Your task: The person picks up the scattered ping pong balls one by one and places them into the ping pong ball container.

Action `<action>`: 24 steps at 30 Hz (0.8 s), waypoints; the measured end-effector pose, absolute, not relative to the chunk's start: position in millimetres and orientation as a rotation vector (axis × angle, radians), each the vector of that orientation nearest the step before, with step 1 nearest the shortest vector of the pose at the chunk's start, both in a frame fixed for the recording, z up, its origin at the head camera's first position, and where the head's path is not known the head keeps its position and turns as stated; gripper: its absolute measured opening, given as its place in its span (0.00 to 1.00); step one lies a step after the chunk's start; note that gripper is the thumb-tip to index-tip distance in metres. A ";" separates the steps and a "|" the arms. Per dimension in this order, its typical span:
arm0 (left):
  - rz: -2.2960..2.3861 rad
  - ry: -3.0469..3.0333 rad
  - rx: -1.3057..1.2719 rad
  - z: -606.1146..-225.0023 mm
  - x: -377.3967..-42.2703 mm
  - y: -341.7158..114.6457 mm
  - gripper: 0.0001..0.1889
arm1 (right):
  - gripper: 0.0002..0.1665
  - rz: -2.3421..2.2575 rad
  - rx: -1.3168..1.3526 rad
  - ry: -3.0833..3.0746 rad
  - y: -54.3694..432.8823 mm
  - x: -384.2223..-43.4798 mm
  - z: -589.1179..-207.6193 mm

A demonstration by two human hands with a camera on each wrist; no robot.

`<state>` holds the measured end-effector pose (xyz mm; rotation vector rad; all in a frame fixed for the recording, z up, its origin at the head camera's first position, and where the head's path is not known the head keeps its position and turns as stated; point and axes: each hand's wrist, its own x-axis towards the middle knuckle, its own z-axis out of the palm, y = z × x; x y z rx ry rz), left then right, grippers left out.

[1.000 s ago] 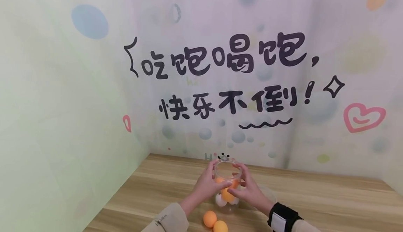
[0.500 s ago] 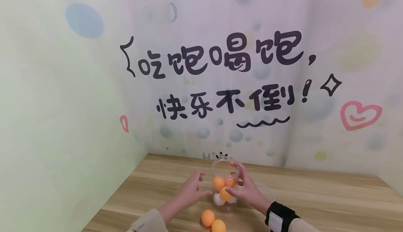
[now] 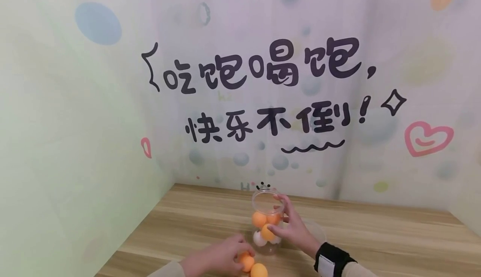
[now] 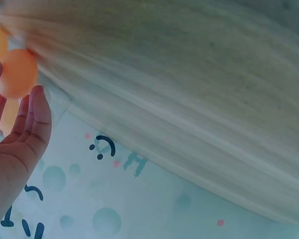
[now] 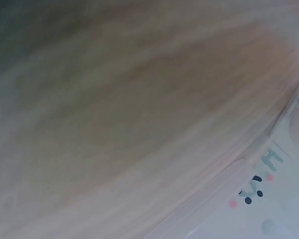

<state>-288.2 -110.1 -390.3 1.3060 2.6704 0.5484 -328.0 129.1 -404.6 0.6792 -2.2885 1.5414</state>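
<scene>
A clear plastic jar (image 3: pixel 267 250) stands on the table with orange and white ping-pong balls inside and its round top open. My right hand (image 3: pixel 295 227) grips the jar from the right, thumb in front and fingers round the far side near the rim. To the left and nearer me, my left hand (image 3: pixel 225 255) has its thumb and fingers around an orange ping-pong ball (image 3: pixel 246 263) on the table. The left wrist view shows that orange ball (image 4: pixel 19 73) between thumb and fingertips. Beside it lies a second orange ball (image 3: pixel 259 270).
A clear round plastic piece (image 3: pixel 316 230) lies right of the jar, partly behind my right forearm. The wood-grain table (image 3: pixel 195 210) meets a printed curtain (image 3: pixel 233 168) at the back and a pale green one (image 3: pixel 75 143) on the left.
My left hand has let go of the jar, drawn back left and come down onto the nearer orange ball. My right hand keeps its grip on the jar.
</scene>
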 end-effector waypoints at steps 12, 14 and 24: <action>0.606 2.670 1.363 -397.5 -291.4 -106.7 0.13 | 0.46 1.580 0.646 -2.282 127.2 -326.5 -405.3; 0.606 2.679 1.329 -398.8 -292.0 -107.0 0.14 | 0.46 1.588 0.627 -2.291 126.7 -325.3 -404.5; 0.682 2.757 1.267 -391.9 -293.7 -108.4 0.13 | 0.45 1.598 0.641 -2.279 126.6 -322.2 -402.0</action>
